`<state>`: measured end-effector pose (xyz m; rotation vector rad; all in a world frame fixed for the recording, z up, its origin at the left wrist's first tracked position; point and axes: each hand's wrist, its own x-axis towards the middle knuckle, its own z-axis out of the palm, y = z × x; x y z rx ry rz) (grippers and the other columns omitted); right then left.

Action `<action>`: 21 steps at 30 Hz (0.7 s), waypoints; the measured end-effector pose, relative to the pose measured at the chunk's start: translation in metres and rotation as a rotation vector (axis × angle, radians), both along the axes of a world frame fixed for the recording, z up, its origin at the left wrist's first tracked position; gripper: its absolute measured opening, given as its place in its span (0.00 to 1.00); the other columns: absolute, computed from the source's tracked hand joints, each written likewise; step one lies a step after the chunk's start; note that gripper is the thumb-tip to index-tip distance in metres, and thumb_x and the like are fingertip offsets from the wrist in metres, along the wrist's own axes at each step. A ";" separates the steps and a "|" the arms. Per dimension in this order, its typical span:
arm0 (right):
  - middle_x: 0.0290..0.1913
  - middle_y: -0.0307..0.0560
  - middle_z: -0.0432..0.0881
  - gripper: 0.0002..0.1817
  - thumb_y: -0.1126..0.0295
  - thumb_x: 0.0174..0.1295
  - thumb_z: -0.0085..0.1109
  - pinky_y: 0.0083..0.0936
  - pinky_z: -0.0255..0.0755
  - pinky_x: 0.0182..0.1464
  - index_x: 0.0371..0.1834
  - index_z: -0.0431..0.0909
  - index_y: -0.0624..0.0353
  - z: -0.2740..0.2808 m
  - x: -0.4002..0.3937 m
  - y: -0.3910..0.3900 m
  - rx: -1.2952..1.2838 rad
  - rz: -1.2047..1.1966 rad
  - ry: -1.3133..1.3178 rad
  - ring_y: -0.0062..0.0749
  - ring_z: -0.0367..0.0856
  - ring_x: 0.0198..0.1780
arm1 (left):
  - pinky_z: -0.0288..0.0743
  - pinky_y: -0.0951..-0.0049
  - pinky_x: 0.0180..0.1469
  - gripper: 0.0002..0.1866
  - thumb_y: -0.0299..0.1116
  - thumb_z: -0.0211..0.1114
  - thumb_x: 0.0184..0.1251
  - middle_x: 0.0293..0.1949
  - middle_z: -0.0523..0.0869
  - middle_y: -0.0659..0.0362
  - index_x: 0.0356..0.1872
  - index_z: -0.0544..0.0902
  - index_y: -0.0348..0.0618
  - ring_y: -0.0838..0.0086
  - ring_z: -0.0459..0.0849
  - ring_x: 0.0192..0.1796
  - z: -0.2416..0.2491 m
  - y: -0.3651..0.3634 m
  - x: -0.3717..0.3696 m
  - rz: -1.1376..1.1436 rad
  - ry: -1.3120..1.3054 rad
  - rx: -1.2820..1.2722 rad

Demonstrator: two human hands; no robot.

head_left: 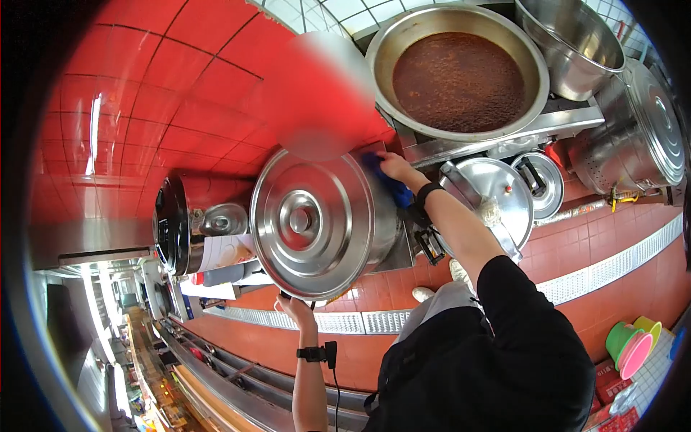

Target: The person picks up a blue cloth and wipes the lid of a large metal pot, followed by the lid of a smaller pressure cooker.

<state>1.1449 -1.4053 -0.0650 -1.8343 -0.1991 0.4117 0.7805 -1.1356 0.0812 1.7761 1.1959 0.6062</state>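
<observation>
A large steel pot point(385, 216) with a round, ringed lid point(327, 216) stands in the middle of the view. My right hand point(396, 169) is closed on a blue cloth point(392, 183) against the pot's upper right side. At the lower rim of the pot, my left hand point(295, 311) has curled fingers around a small dark part, which looks like a handle. Both wrists wear black bands, and a cable hangs from the left one.
Above right, a wide basin point(381, 108) of dark red-brown sauce sits on a steel stove point(489, 147). Steel pots point(576, 79), a lidded pot point(468, 173) and a perforated container point(597, 155) are nearby. A black cooker point(171, 223) is left; colored buckets point(619, 342) stand lower right.
</observation>
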 end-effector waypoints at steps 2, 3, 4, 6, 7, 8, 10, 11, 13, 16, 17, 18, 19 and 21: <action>0.59 0.67 0.81 0.27 0.63 0.65 0.48 0.45 0.73 0.64 0.69 0.73 0.53 -0.025 -0.023 -0.009 -0.035 -0.022 0.048 0.60 0.80 0.61 | 0.71 0.70 0.58 0.13 0.26 0.57 0.70 0.48 0.81 0.52 0.51 0.73 0.30 0.68 0.79 0.49 0.001 -0.002 -0.006 -0.017 -0.019 0.003; 0.58 0.69 0.80 0.27 0.61 0.67 0.47 0.48 0.72 0.63 0.70 0.72 0.52 -0.030 -0.030 -0.016 -0.070 -0.059 0.077 0.63 0.79 0.60 | 0.71 0.70 0.58 0.13 0.26 0.56 0.71 0.47 0.81 0.53 0.52 0.73 0.30 0.69 0.79 0.49 0.000 -0.002 -0.003 -0.018 -0.052 -0.021; 0.56 0.70 0.81 0.27 0.59 0.69 0.47 0.53 0.72 0.62 0.71 0.69 0.50 -0.019 -0.047 -0.027 -0.139 -0.042 0.138 0.67 0.78 0.59 | 0.71 0.70 0.58 0.14 0.27 0.56 0.71 0.47 0.80 0.54 0.53 0.73 0.31 0.69 0.78 0.49 -0.001 -0.003 -0.002 -0.021 -0.082 -0.047; 0.52 0.75 0.81 0.26 0.61 0.71 0.45 0.58 0.73 0.59 0.70 0.66 0.59 -0.019 -0.092 -0.040 -0.177 -0.123 0.137 0.71 0.79 0.55 | 0.71 0.70 0.58 0.15 0.28 0.56 0.72 0.47 0.80 0.55 0.55 0.73 0.32 0.69 0.78 0.50 0.002 -0.006 -0.005 -0.057 -0.031 -0.039; 0.50 0.80 0.80 0.25 0.63 0.72 0.44 0.60 0.72 0.58 0.68 0.65 0.64 -0.021 -0.111 -0.047 -0.187 -0.082 0.168 0.75 0.78 0.54 | 0.71 0.71 0.59 0.15 0.28 0.56 0.72 0.48 0.80 0.55 0.55 0.73 0.32 0.69 0.79 0.50 0.002 -0.009 -0.005 -0.037 -0.068 -0.035; 0.50 0.82 0.79 0.24 0.63 0.72 0.43 0.62 0.71 0.58 0.66 0.63 0.66 -0.022 -0.134 -0.052 -0.163 -0.064 0.156 0.77 0.78 0.53 | 0.71 0.71 0.59 0.15 0.29 0.57 0.72 0.48 0.80 0.56 0.56 0.73 0.33 0.69 0.79 0.50 0.001 -0.009 -0.002 -0.021 -0.110 -0.028; 0.54 0.80 0.79 0.27 0.62 0.71 0.45 0.57 0.71 0.61 0.69 0.63 0.66 -0.057 -0.172 -0.053 -0.112 -0.042 0.142 0.73 0.77 0.58 | 0.70 0.71 0.60 0.15 0.28 0.58 0.72 0.49 0.80 0.56 0.56 0.72 0.34 0.69 0.78 0.52 -0.009 0.001 -0.011 -0.058 -0.124 -0.018; 0.60 0.69 0.78 0.26 0.64 0.73 0.46 0.45 0.69 0.65 0.71 0.65 0.65 -0.042 -0.171 -0.059 -0.093 -0.026 0.233 0.59 0.76 0.63 | 0.69 0.71 0.61 0.15 0.28 0.58 0.72 0.50 0.80 0.56 0.56 0.72 0.34 0.69 0.78 0.52 -0.009 0.002 -0.012 -0.064 -0.128 -0.033; 0.66 0.58 0.78 0.26 0.65 0.75 0.48 0.33 0.67 0.69 0.73 0.66 0.64 0.019 -0.163 -0.077 -0.074 -0.008 0.330 0.45 0.75 0.68 | 0.70 0.71 0.61 0.14 0.27 0.59 0.73 0.51 0.79 0.56 0.56 0.73 0.35 0.70 0.78 0.52 0.000 -0.004 -0.007 -0.052 -0.108 -0.072; 0.63 0.40 0.79 0.22 0.75 0.75 0.49 0.23 0.68 0.66 0.71 0.68 0.63 0.062 -0.111 -0.068 0.558 0.038 0.085 0.21 0.73 0.60 | 0.78 0.70 0.45 0.15 0.28 0.55 0.70 0.50 0.80 0.53 0.56 0.72 0.37 0.69 0.83 0.45 -0.009 -0.002 -0.009 -0.065 -0.191 0.000; 0.62 0.44 0.80 0.22 0.77 0.73 0.50 0.26 0.66 0.68 0.69 0.70 0.63 0.093 -0.088 -0.065 0.537 0.126 0.042 0.29 0.74 0.64 | 0.78 0.70 0.45 0.15 0.28 0.55 0.70 0.50 0.80 0.53 0.56 0.72 0.37 0.69 0.83 0.45 -0.005 -0.006 -0.007 -0.062 -0.189 -0.001; 0.62 0.50 0.80 0.23 0.81 0.70 0.50 0.29 0.63 0.71 0.68 0.72 0.63 0.101 -0.066 -0.056 0.376 0.107 -0.273 0.38 0.73 0.68 | 0.78 0.69 0.48 0.16 0.27 0.55 0.70 0.51 0.80 0.52 0.57 0.73 0.37 0.68 0.83 0.48 0.003 -0.014 -0.002 -0.044 -0.161 -0.011; 0.63 0.55 0.79 0.23 0.83 0.67 0.50 0.31 0.61 0.73 0.67 0.74 0.63 0.119 -0.043 -0.053 0.356 0.191 -0.307 0.45 0.70 0.70 | 0.78 0.68 0.52 0.16 0.27 0.55 0.70 0.53 0.80 0.52 0.57 0.73 0.37 0.67 0.83 0.51 0.008 -0.019 0.001 -0.023 -0.130 -0.020; 0.64 0.54 0.80 0.24 0.83 0.64 0.51 0.32 0.62 0.73 0.65 0.76 0.61 0.095 0.004 -0.026 0.460 0.319 -0.166 0.42 0.72 0.69 | 0.77 0.68 0.54 0.16 0.26 0.54 0.70 0.53 0.80 0.53 0.58 0.73 0.36 0.67 0.82 0.52 0.006 -0.017 0.000 -0.036 -0.145 0.001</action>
